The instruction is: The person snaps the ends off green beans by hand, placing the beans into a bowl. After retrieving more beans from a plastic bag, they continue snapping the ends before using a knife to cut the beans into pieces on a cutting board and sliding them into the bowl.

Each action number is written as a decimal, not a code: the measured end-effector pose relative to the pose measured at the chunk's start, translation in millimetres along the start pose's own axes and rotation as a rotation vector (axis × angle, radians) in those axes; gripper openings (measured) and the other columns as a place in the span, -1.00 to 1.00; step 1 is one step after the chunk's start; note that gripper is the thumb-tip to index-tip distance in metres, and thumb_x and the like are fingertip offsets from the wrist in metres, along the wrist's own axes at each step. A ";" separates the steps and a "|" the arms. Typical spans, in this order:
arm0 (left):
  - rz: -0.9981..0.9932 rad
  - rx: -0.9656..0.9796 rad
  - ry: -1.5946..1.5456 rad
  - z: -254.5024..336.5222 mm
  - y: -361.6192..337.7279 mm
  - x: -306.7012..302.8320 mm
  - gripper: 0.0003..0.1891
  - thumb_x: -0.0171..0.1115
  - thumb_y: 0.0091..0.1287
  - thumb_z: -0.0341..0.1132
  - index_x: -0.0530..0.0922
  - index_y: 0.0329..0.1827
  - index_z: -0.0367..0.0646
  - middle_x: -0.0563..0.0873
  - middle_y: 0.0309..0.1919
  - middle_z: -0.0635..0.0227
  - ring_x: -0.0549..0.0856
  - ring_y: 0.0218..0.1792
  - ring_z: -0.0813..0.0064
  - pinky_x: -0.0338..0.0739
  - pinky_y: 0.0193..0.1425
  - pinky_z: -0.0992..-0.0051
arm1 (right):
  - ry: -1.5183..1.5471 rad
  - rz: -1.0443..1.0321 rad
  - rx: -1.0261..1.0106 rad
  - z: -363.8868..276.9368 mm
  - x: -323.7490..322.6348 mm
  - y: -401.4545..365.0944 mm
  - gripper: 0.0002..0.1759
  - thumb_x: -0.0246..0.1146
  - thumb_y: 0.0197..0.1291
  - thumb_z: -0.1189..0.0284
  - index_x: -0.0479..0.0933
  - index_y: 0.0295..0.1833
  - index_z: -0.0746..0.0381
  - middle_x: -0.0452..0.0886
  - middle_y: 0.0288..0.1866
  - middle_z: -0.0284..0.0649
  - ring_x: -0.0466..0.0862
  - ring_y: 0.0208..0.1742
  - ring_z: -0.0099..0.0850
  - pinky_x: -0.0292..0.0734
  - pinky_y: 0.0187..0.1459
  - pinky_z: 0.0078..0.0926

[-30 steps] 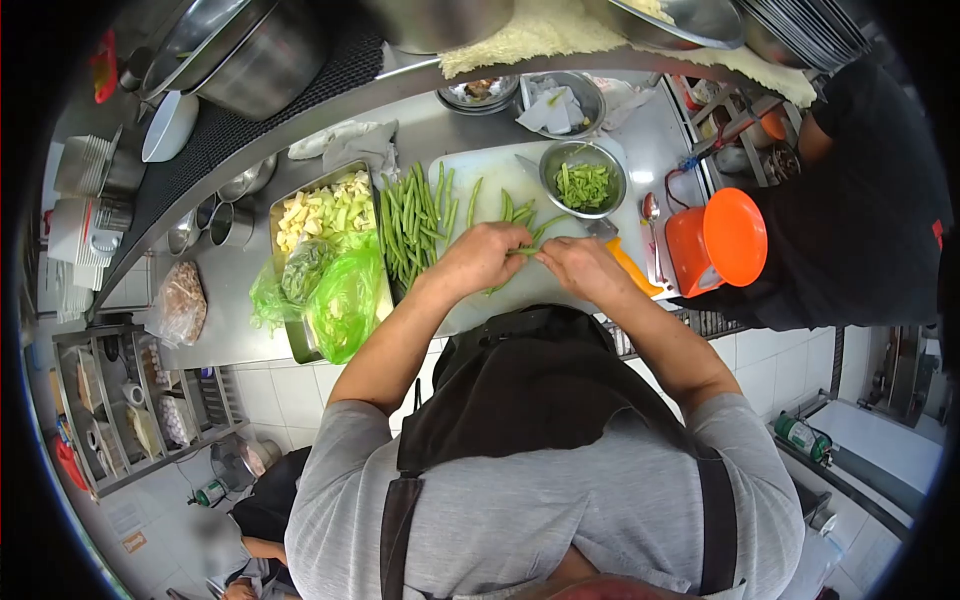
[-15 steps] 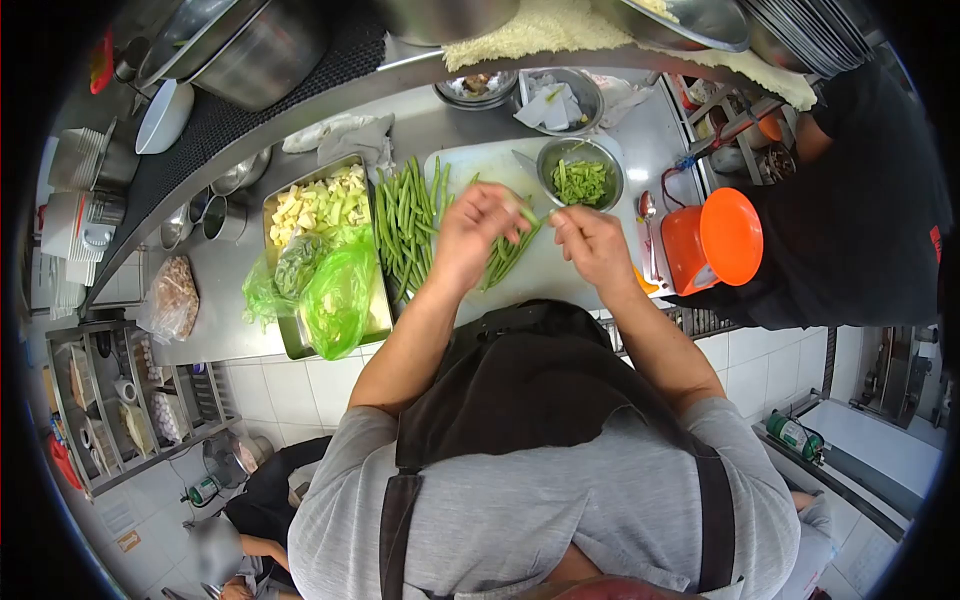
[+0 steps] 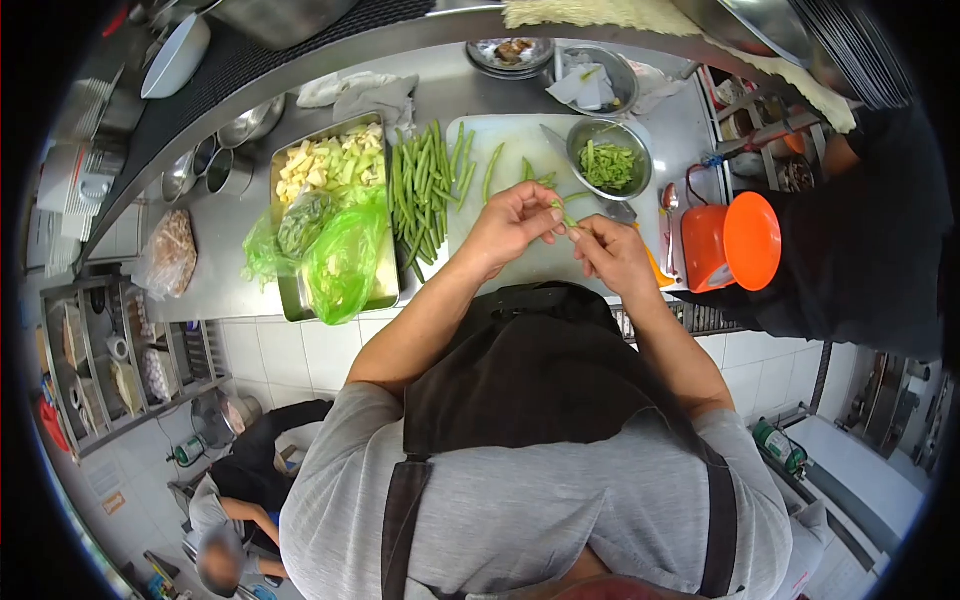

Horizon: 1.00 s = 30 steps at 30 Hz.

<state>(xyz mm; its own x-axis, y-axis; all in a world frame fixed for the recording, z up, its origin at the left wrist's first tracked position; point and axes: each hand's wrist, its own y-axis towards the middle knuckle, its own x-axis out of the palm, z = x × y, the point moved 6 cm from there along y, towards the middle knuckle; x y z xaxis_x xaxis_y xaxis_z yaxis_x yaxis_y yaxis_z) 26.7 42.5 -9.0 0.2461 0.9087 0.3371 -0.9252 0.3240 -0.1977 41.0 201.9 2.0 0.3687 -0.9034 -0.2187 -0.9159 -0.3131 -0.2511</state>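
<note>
Over the white cutting board (image 3: 490, 262), my left hand (image 3: 515, 228) pinches a green bean (image 3: 568, 217) between thumb and fingers. My right hand (image 3: 612, 252) grips the other end of the same bean with its fingertips, so both hands almost meet. Left of them lies a pile of long green beans (image 3: 420, 190), partly on the board. A few loose beans rest behind my left hand. Just beyond my right hand stands a metal bowl (image 3: 636, 146) with green pieces (image 3: 607, 168) in it. A knife blade (image 3: 620, 211) shows beside the bowl.
A metal tray (image 3: 290, 303) holds chopped pale vegetables and a green plastic bag (image 3: 345, 265). To the right stand an orange scale (image 3: 750, 240) and a spoon (image 3: 670, 197). A person in dark clothing (image 3: 850, 230) is close by at right; another sits behind at lower left.
The view has shifted slightly. My hands have come closer together, and the blurred left hand has settled on the bean. The beans below my left hand no longer show there.
</note>
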 end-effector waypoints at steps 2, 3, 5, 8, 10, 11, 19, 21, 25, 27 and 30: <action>0.012 0.002 0.022 0.6 -2.4 -1.9 -0.88 0.24 0.42 -0.46 0.57 -0.05 -0.24 0.69 -0.27 0.35 0.68 -0.26 0.58 0.54 -0.22 0.57 | 0.029 0.012 -0.008 -0.9 -2.5 -3.0 -0.74 0.27 0.35 0.37 0.61 -0.27 0.38 0.60 -0.54 -0.29 0.54 -0.63 -0.60 0.42 -0.55 -0.58; -0.021 -0.033 0.045 0.1 -3.4 -0.1 -0.89 0.24 0.42 -0.44 0.57 -0.05 -0.22 0.69 -0.30 0.37 0.67 -0.29 0.60 0.52 -0.25 0.58 | 0.011 0.031 -0.064 -4.5 -4.9 -4.7 -0.76 0.27 0.34 0.39 0.61 -0.28 0.38 0.58 -0.55 -0.30 0.53 -0.64 -0.61 0.40 -0.57 -0.58; -0.055 -0.067 0.068 -0.9 -4.7 0.1 -0.90 0.24 0.43 -0.43 0.58 -0.06 -0.21 0.69 -0.32 0.39 0.66 -0.32 0.61 0.50 -0.29 0.59 | -0.008 0.049 -0.121 -7.8 -6.0 -4.0 -0.78 0.27 0.33 0.42 0.61 -0.30 0.38 0.57 -0.56 -0.31 0.51 -0.65 -0.62 0.37 -0.59 -0.58; -0.075 -0.032 0.032 1.6 -4.8 0.1 -0.90 0.24 0.44 -0.38 0.58 -0.07 -0.18 0.69 -0.35 0.42 0.65 -0.36 0.64 0.47 -0.34 0.62 | -0.020 0.123 -0.238 -14.0 -9.1 -2.2 -0.81 0.27 0.30 0.47 0.61 -0.32 0.38 0.56 -0.57 -0.31 0.49 -0.67 -0.62 0.33 -0.62 -0.59; -0.089 -0.045 0.046 2.1 -5.7 -0.2 -0.89 0.25 0.45 -0.35 0.59 -0.09 -0.18 0.69 -0.36 0.42 0.64 -0.37 0.64 0.46 -0.35 0.61 | 0.017 0.182 -0.280 -18.0 -9.4 -1.7 -0.83 0.27 0.29 0.50 0.61 -0.33 0.38 0.55 -0.59 -0.30 0.49 -0.67 -0.62 0.32 -0.62 -0.59; -0.087 -0.042 0.046 -1.1 -6.1 -0.5 -0.89 0.25 0.45 -0.35 0.59 -0.09 -0.18 0.69 -0.36 0.42 0.64 -0.37 0.64 0.46 -0.35 0.61 | 0.015 0.179 -0.283 -18.6 -9.5 0.0 -0.83 0.27 0.29 0.50 0.61 -0.33 0.38 0.55 -0.59 -0.30 0.49 -0.67 -0.62 0.32 -0.62 -0.59; 0.330 0.067 -0.044 -1.4 3.7 -48.7 -0.87 0.23 0.46 -0.31 0.59 -0.14 -0.18 0.71 -0.34 0.41 0.63 -0.38 0.61 0.47 -0.31 0.57 | -0.243 0.126 -0.324 -7.3 -15.9 19.5 -0.85 0.29 0.26 0.48 0.64 -0.25 0.38 0.63 -0.53 -0.14 0.56 -0.63 -0.43 0.43 -0.53 -0.49; 0.615 0.258 0.498 -6.0 20.4 -112.2 -0.85 0.28 0.34 -0.32 0.62 -0.22 -0.24 0.74 -0.35 0.24 0.74 -0.41 0.38 0.59 -0.35 0.42 | -0.291 0.211 -0.279 -22.0 -32.6 25.9 -0.84 0.30 0.26 0.45 0.65 -0.22 0.36 0.64 -0.49 -0.09 0.60 -0.57 -0.31 0.49 -0.45 -0.41; 0.641 0.100 1.337 -15.7 28.0 -170.9 -0.82 0.30 0.23 -0.33 0.62 -0.23 -0.26 0.74 -0.29 0.04 0.77 -0.30 0.02 0.67 -0.21 0.13 | -0.705 0.400 -0.408 4.8 -75.8 66.8 -0.79 0.32 0.25 0.40 0.67 -0.10 0.32 0.70 -0.27 0.00 0.70 -0.29 -0.02 0.59 -0.20 -0.20; 0.642 0.027 1.507 -16.5 28.0 -173.0 -0.82 0.30 0.21 -0.31 0.63 -0.18 -0.20 0.73 -0.22 0.04 0.76 -0.23 -0.03 0.68 -0.14 0.09 | -0.816 0.391 -0.368 16.3 -89.3 74.8 -0.76 0.32 0.25 0.40 0.66 -0.05 0.31 0.69 -0.18 0.01 0.69 -0.20 0.02 0.59 -0.12 -0.17; 0.699 0.170 1.447 -1.5 25.0 -151.4 -0.80 0.32 0.20 -0.29 0.63 -0.17 -0.17 0.71 -0.17 0.04 0.75 -0.19 -0.02 0.67 -0.11 0.11 | -0.853 0.383 -0.331 12.5 -93.0 72.1 -0.72 0.33 0.24 0.40 0.65 0.02 0.30 0.68 -0.05 0.01 0.68 -0.10 0.04 0.58 -0.04 -0.15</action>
<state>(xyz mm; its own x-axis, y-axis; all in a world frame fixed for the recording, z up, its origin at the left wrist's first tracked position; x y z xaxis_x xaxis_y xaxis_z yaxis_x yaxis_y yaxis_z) -33.2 -86.6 -66.4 -0.2549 0.3643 -0.8957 -0.9629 -0.1808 0.2005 -57.3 267.0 -7.5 -0.0897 -0.4880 -0.8682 -0.9473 -0.2273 0.2256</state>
